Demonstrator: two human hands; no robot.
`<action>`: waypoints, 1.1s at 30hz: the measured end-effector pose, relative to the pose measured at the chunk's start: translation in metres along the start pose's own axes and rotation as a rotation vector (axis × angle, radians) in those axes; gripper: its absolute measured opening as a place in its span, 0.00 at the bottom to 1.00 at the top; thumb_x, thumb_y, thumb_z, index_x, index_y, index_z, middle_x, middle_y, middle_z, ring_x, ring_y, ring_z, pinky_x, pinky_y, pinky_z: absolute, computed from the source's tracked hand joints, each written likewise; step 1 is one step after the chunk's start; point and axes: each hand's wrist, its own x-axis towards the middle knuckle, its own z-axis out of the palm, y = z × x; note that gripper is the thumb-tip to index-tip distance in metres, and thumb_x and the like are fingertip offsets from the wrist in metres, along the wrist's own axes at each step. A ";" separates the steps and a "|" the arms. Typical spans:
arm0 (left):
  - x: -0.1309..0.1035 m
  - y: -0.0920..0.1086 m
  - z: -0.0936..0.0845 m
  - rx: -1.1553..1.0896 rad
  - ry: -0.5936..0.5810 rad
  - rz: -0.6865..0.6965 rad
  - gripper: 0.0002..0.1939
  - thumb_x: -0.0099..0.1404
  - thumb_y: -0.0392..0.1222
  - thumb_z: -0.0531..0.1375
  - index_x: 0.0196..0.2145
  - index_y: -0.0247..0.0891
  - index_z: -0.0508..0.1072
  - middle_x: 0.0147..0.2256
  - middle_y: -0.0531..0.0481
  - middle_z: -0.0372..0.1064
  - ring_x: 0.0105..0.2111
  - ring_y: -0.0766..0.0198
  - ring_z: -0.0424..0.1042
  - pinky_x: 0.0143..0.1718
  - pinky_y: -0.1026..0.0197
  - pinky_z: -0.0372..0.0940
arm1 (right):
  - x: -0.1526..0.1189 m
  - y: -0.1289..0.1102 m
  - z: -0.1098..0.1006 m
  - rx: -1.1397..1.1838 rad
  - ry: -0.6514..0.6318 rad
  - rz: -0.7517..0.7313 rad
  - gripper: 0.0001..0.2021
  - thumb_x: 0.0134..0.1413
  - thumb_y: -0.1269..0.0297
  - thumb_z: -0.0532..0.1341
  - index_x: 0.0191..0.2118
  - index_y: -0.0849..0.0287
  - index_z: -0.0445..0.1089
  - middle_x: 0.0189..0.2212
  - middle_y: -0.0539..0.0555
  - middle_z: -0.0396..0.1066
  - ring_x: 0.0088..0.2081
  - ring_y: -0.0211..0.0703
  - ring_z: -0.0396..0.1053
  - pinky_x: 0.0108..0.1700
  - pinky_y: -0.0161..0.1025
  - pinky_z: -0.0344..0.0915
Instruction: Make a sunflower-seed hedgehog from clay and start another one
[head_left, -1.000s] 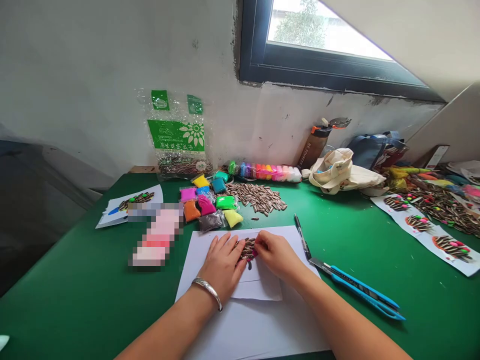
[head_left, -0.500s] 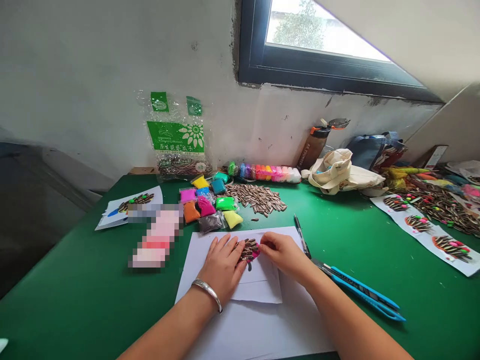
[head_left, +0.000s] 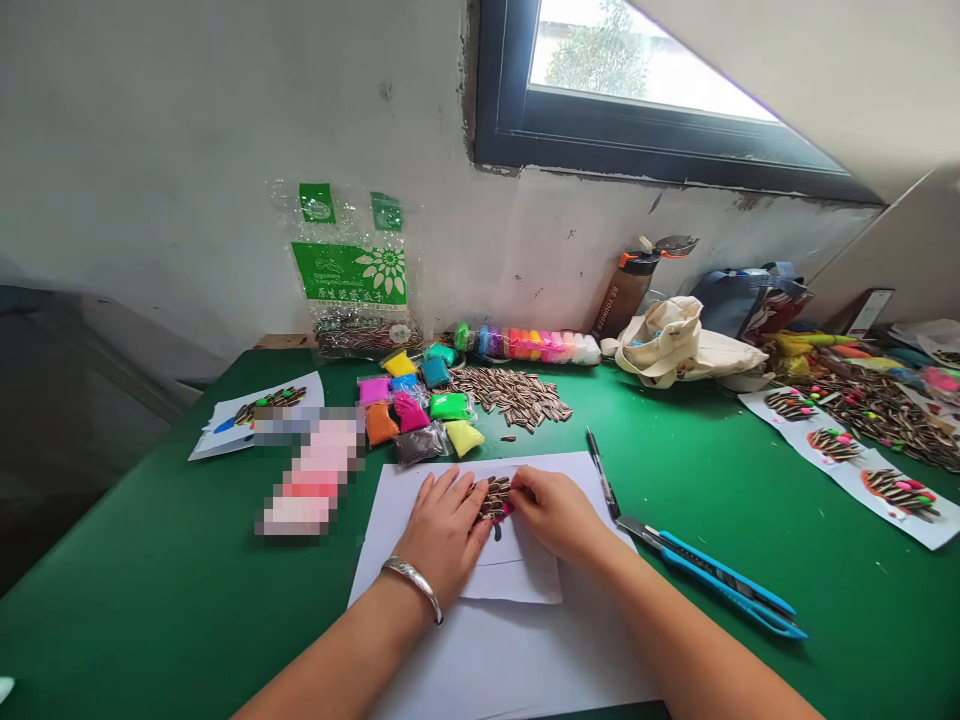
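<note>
My left hand (head_left: 444, 528), with a silver bangle on the wrist, lies flat on a small sheet of white paper (head_left: 521, 583), fingers stretched out. Its fingertips rest beside a patch of striped sunflower seeds (head_left: 495, 497) set in magenta clay (head_left: 508, 508). My right hand (head_left: 553, 508) is closed in a pinch at the right edge of that patch; what its fingertips hold is hidden. A dark mark (head_left: 497, 533) shows just below the seeds. Beneath the small sheet is a larger white sheet (head_left: 570, 650).
Behind the paper are a loose pile of sunflower seeds (head_left: 517, 396) and several coloured clay packets (head_left: 410, 410). A pen (head_left: 602, 470) and a blue utility knife (head_left: 724, 580) lie right. Finished-looking seed pictures (head_left: 900, 492) sit far right, another (head_left: 259, 415) at left.
My right hand has moved slightly left, over the right edge of the seed patch, covering more of the magenta clay. The left hand stays in place.
</note>
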 end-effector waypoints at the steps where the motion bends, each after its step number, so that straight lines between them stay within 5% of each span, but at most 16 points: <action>1: 0.000 0.000 0.000 0.001 -0.002 0.001 0.19 0.65 0.40 0.52 0.53 0.36 0.66 0.52 0.42 0.66 0.55 0.47 0.59 0.55 0.38 0.54 | 0.000 0.000 0.000 0.000 0.001 -0.001 0.08 0.53 0.69 0.53 0.27 0.57 0.67 0.24 0.49 0.71 0.26 0.36 0.63 0.29 0.32 0.51; 6: 0.000 -0.001 0.001 0.001 0.003 0.000 0.19 0.65 0.41 0.52 0.53 0.36 0.66 0.52 0.42 0.66 0.55 0.47 0.59 0.55 0.38 0.53 | 0.010 0.011 -0.009 0.061 0.042 -0.008 0.09 0.54 0.67 0.53 0.28 0.58 0.68 0.24 0.48 0.71 0.27 0.36 0.65 0.30 0.31 0.55; 10: -0.001 -0.001 0.001 0.009 0.002 0.002 0.21 0.65 0.41 0.53 0.56 0.38 0.63 0.56 0.43 0.62 0.56 0.48 0.58 0.56 0.38 0.52 | 0.030 0.017 -0.018 -0.148 0.194 -0.026 0.11 0.57 0.69 0.50 0.33 0.58 0.71 0.29 0.51 0.72 0.32 0.37 0.66 0.33 0.31 0.56; 18: -0.003 0.000 0.001 0.045 -0.016 0.016 0.23 0.66 0.43 0.53 0.58 0.42 0.60 0.57 0.47 0.61 0.58 0.48 0.55 0.57 0.38 0.50 | 0.059 0.011 0.000 -0.347 0.190 -0.086 0.12 0.57 0.72 0.51 0.30 0.60 0.71 0.30 0.54 0.70 0.33 0.40 0.63 0.34 0.34 0.52; 28: -0.002 0.003 -0.002 0.064 -0.069 0.017 0.22 0.66 0.42 0.52 0.57 0.42 0.62 0.57 0.48 0.60 0.57 0.46 0.55 0.56 0.36 0.49 | 0.055 0.011 0.001 -0.422 0.231 -0.083 0.10 0.58 0.73 0.49 0.35 0.60 0.68 0.34 0.56 0.68 0.35 0.42 0.63 0.33 0.35 0.52; 33: -0.001 0.003 -0.003 0.060 -0.071 0.010 0.22 0.66 0.42 0.52 0.57 0.43 0.62 0.57 0.48 0.60 0.57 0.46 0.55 0.56 0.36 0.50 | 0.016 0.008 -0.018 -0.118 0.262 -0.113 0.10 0.61 0.67 0.49 0.36 0.59 0.67 0.32 0.53 0.70 0.34 0.40 0.65 0.36 0.34 0.57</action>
